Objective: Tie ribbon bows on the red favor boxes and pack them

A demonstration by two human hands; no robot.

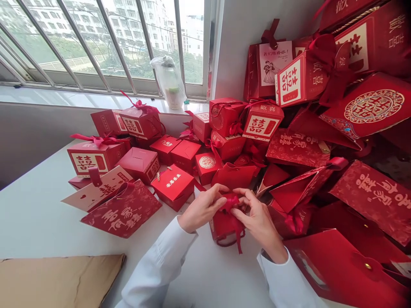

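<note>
Box (221,226): down on the white table (195,282), between the two hands, with a bow (230,203) on top and a ribbon tail (239,239) hanging over its near side; a dark cord (226,245) loops low at its front.
Left hand (201,207): at the bow's left, fingers bent and close together, thumb beneath them; whether they pinch the ribbon, I can't tell from here.
Right hand (257,214): at the bow's right, thumb and forefinger spread around it, the others curled; I can't make out a firm pinch.
Sleeves (157,261): pale, both wrists just above the table.
Red heap (298,147): boxes and bags piled close beside the right hand and up the wall.
Left side: two leaning bags (123,211), more boxes behind, cardboard (58,280) nearer.
Sill: a bottle (173,96) in clear plastic, before the barred window (112,47).
</note>
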